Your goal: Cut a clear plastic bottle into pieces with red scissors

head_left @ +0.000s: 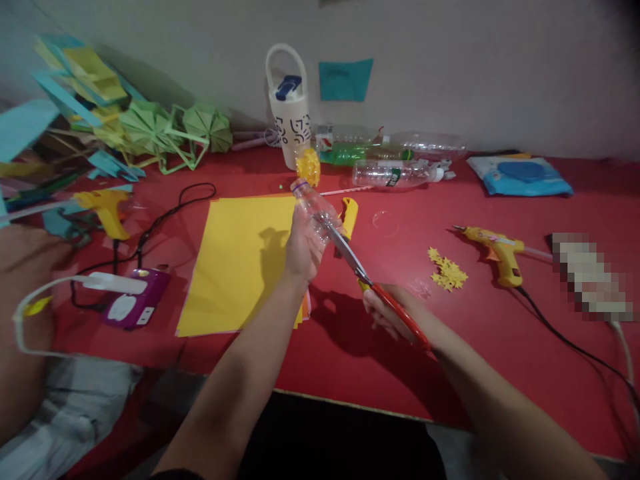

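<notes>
My left hand [305,250] is closed around a clear plastic bottle piece [320,212], its neck tilted up to the left. In my right hand [393,310] is a pair of scissors [367,273] with red handles. The blades reach up to the plastic and touch or overlap its cut side; whether they bite into it I cannot tell. Beneath my left hand lies a stack of yellow paper [240,260]. Just behind the blades rests a yellow utility knife [349,217], partly hidden.
Yellow glue guns lie at left [105,207] and right [495,250], with cords trailing. Small yellow stars [449,270] are piled near the right one. Plastic bottles [395,175], a white tumbler [291,123] and a wipes pack [520,175] line the wall. Another person's arm [25,280] is at left.
</notes>
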A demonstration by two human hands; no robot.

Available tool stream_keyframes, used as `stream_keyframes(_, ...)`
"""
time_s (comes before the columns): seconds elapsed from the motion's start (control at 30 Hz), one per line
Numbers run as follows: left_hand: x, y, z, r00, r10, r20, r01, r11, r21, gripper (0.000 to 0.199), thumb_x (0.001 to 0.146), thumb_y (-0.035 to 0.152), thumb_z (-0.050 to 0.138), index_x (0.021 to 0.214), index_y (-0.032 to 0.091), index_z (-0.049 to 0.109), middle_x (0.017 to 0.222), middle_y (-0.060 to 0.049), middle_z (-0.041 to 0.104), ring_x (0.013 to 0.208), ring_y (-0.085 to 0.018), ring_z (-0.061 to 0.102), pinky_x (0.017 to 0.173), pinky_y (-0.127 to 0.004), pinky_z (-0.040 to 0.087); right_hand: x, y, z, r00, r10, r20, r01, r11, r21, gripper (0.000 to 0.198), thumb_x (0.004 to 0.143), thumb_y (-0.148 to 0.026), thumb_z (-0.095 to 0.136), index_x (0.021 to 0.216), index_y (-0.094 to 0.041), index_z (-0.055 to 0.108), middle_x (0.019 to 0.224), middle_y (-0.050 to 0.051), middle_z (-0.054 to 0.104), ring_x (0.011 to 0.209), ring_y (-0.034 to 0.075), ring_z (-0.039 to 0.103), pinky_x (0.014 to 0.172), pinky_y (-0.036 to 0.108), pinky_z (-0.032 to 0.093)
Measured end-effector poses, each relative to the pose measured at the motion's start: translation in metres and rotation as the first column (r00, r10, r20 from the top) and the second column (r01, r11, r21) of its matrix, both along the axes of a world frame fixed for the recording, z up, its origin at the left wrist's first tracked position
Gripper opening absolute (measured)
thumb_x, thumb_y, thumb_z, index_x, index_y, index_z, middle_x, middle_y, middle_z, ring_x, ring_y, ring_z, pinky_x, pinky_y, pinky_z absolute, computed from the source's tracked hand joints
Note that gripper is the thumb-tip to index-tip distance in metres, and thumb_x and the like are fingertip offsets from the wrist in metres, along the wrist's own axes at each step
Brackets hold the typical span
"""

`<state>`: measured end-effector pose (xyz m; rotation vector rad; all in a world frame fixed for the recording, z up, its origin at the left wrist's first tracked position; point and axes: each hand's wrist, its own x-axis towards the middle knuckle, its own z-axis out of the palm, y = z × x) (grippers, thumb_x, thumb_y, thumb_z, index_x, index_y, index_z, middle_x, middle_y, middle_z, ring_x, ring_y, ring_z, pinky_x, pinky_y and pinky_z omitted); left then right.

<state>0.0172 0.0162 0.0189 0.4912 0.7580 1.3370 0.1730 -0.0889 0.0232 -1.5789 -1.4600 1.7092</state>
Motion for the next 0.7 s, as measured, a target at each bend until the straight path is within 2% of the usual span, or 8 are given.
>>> stream_keyframes(0.23, -0.0007, 0.0000, 0.0005, 1.000, 0.029, -0.001, -0.029, 1.000, -0.006, 0.042, 0.098, 0.051, 0.039, 0.091, 0.018, 0.065, 0.090, -0.008, 0.070, 0.104, -0.023, 0.068, 0.101, -0.041, 0.050, -0.0042, 0.0004, 0.0077, 1.000, -0.015, 0.013, 0.015, 1.000, -0.004, 0.058, 0.075, -0.080, 0.053, 0.060, -0.026, 0.037, 0.043, -0.010, 0.036, 0.033, 0.006, 0.038, 0.046, 0.026, 0.046)
stream_keyframes(0.37, -0.0006, -0.0006, 0.0007, 1.000, 0.015, 0.022, -0.015, 1.000, 0.026, 0.045, 0.102, 0.045, 0.031, 0.088, 0.017, 0.064, 0.079, -0.005, 0.066, 0.104, -0.021, 0.068, 0.103, -0.043, 0.049, -0.0071, -0.0006, 0.0078, 0.998, -0.045, 0.054, 0.046, 0.999, -0.013, 0.058, 0.073, -0.079, 0.055, 0.059, -0.025, 0.037, 0.043, -0.009, 0.037, 0.033, 0.007, 0.042, 0.039, 0.023, 0.040)
stream_keyframes(0.53, -0.0010, -0.0012, 0.0008, 1.000, 0.005, 0.029, -0.006, 0.999, 0.038, 0.046, 0.102, 0.045, 0.031, 0.086, 0.017, 0.063, 0.076, -0.005, 0.066, 0.100, -0.022, 0.070, 0.098, -0.041, 0.052, -0.0080, 0.0002, 0.0054, 0.999, -0.040, 0.020, 0.040, 0.999, 0.010, 0.055, 0.075, -0.076, 0.055, 0.060, -0.026, 0.037, 0.042, -0.011, 0.035, 0.032, 0.006, 0.037, 0.047, 0.027, 0.049)
stream_keyframes(0.7, -0.0001, -0.0013, -0.0023, 1.000, 0.006, 0.007, -0.006, 0.999, 0.033, 0.040, 0.099, 0.049, 0.037, 0.094, 0.020, 0.064, 0.085, -0.007, 0.069, 0.109, -0.025, 0.068, 0.100, -0.042, 0.052, -0.0058, 0.0003, 0.0007, 0.997, -0.040, -0.061, 0.042, 0.999, 0.028, 0.054, 0.078, -0.076, 0.053, 0.064, -0.026, 0.040, 0.041, -0.013, 0.034, 0.032, 0.006, 0.034, 0.060, 0.032, 0.055)
